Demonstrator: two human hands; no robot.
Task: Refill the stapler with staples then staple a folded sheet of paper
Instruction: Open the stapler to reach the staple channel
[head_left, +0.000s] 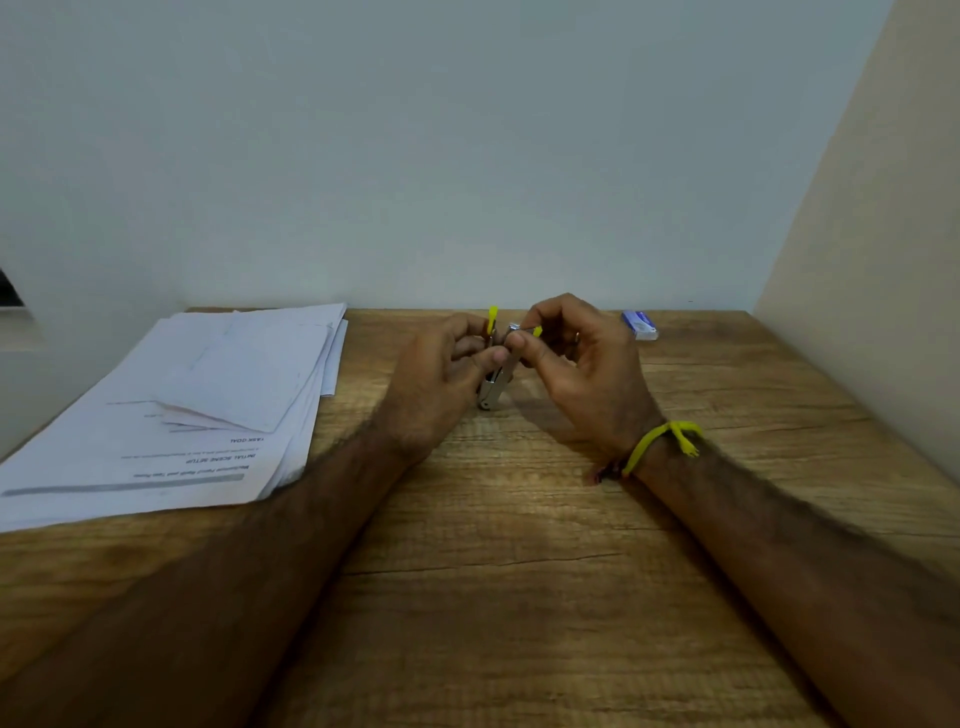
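Stapler (496, 384) is held at frame centre, above the wooden table (519, 545), hinged open, yellow parts showing at the top. Small metal body: judged light, rigid, somewhat slick; best held by the sides near the hinge, away from the sprung magazine. Left hand (441, 374) is curled round one half, right hand (576, 364) pinches the other with thumb and forefinger. Staples inside cannot be made out. Staple box (640, 325) lies right of centre near the wall; folded sheet (244, 374) rests on the paper stack (156, 447) at left.

Wooden table (519, 597): paper stack (171, 415) left, staple box (640, 325) far right
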